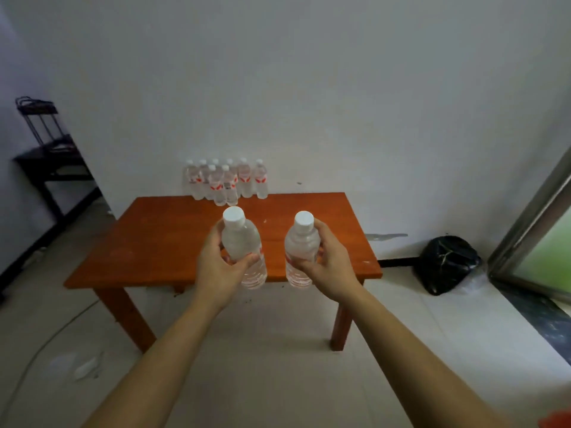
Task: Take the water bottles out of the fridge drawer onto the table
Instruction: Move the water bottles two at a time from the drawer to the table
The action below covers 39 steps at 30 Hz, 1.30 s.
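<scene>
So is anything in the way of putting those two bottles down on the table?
Nothing visible. The near part of the table is bare below both held bottles; the standing bottles cluster at the far edge.

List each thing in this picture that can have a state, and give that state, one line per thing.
left hand: closed around a bottle
right hand: closed around a bottle
left bottle: capped, held tilted above the table
right bottle: capped, held nearly upright
bottles at the back: capped, standing upright, grouped by the wall
table: standing, front area bare
black bag: on the floor, slumped against the wall
</scene>
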{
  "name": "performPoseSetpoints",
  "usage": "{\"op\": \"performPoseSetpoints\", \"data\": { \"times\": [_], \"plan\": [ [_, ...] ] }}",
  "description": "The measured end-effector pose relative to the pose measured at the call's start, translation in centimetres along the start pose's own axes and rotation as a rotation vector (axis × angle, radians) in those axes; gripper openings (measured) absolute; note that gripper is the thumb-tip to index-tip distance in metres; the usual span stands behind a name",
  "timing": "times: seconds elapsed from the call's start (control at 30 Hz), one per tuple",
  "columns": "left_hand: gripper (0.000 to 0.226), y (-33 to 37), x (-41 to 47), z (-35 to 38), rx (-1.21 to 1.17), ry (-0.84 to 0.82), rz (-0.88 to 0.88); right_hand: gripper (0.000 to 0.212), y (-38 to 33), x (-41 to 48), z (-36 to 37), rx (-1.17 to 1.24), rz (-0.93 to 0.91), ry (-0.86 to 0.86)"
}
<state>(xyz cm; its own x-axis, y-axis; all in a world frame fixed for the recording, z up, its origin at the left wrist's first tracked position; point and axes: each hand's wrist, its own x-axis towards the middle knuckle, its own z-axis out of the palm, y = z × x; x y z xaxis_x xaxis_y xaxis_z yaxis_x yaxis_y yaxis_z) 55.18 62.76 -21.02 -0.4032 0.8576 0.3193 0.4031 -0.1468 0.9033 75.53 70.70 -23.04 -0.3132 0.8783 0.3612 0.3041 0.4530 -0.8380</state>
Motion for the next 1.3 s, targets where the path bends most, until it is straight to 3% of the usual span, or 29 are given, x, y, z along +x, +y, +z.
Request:
{"op": "performPoseSetpoints", "data": {
  "times": [0.57,0.83,1.3],
  "plan": [
    [0.078,-13.5,31.4,-3.4,0.188,0.054,-0.078,0.079,9.8,33.6,17.4,0.068,-0.090,-0.183],
    [0.080,-21.1,42.4,-6.6,0.220,0.075,-0.138,0.082,11.6,43.9,25.9,0.019,-0.082,-0.312],
    [0.073,-40.7,61.0,-13.3,0.170,-0.204,-0.237,0.080,16.7,57.5,43.1,-0.394,0.148,-0.352]
  ]
}}
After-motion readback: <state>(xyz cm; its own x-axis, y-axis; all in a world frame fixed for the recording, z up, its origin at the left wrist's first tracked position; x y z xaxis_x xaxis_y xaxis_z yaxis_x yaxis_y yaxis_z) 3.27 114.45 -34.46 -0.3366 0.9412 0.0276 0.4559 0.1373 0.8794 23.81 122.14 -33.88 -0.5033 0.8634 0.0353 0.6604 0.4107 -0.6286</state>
